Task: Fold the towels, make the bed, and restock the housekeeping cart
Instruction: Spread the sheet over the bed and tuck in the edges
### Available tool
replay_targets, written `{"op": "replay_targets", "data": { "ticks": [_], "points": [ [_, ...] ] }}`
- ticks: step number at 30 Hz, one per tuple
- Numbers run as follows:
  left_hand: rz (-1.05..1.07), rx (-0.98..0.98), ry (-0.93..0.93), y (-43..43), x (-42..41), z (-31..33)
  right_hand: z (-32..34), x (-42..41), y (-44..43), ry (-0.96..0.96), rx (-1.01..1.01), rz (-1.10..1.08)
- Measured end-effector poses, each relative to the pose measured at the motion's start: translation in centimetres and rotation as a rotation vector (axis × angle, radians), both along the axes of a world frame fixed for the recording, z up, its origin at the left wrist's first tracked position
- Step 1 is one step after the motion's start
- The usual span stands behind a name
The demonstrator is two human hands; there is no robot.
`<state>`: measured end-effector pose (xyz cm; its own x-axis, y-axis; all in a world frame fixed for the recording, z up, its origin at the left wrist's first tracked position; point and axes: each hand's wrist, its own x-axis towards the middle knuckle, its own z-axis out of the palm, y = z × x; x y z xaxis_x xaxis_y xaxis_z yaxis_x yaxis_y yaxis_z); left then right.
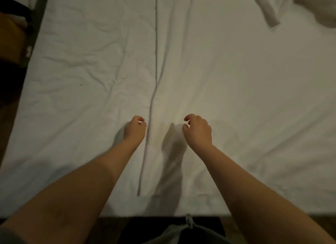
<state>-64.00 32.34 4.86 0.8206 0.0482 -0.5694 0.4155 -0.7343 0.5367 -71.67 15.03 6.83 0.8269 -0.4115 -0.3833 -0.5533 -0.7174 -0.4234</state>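
Bed-making step, probably. White sheet [227, 83] spread over the bed, wrinkled left of its long seam [155, 62]. Left hand [135, 129] just left of seam, fingers curled together, empty. Right hand [198, 131] just right, fingers loosely apart, empty. Next: press down, smooth outward.

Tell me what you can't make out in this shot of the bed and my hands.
Head view, top right: the bunched white cloth runs off the frame; towel or bedding, unclear.
Left hand: its curled fingers face away from the camera, so whether it pinches anything is hidden.
Left frame edge: the dark shapes are too dim and cut off.
The grey line down the sheet: seam or overlapping edge, unclear.
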Motion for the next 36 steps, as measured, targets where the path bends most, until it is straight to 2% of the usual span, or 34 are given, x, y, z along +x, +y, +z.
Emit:
{"op": "replay_targets", "data": {
  "ticks": [5,10,15,18,21,26,32,34,36],
  "points": [
    [0.082,0.051,-0.039,-4.3,6.1,-2.1,-2.4,7.0,-4.0,-0.006,0.007,0.171],
    [0.176,-0.013,-0.066,-7.1,12.5,-3.6,-4.0,13.0,-5.7,-0.013,0.006,0.272],
    [0.096,-0.071,-0.074,-9.9,17.2,-5.6,-6.2,15.9,-5.5,-0.007,-0.046,0.252],
    [0.033,-0.023,-0.092,-11.2,18.1,-5.9,-6.7,16.2,-5.2,-0.006,-0.061,0.236],
    [0.057,0.022,-0.145,-10.9,18.8,-5.7,-6.7,16.4,-4.9,0.006,-0.055,0.200],
    [0.138,-0.030,-0.097,-9.8,19.7,-6.2,-6.7,16.8,-4.3,0.021,-0.014,0.118],
    [0.209,-0.085,-0.031,-9.4,20.3,-6.6,-6.9,17.1,-4.6,0.085,-0.019,0.178],
    [0.258,-0.107,-0.077,-9.6,20.2,-6.0,-6.9,17.1,-4.7,0.074,-0.027,0.190],
    [0.135,0.004,-0.209,-10.5,19.5,-5.2,-6.8,17.1,-4.9,0.056,-0.015,0.202]
  ]
}}
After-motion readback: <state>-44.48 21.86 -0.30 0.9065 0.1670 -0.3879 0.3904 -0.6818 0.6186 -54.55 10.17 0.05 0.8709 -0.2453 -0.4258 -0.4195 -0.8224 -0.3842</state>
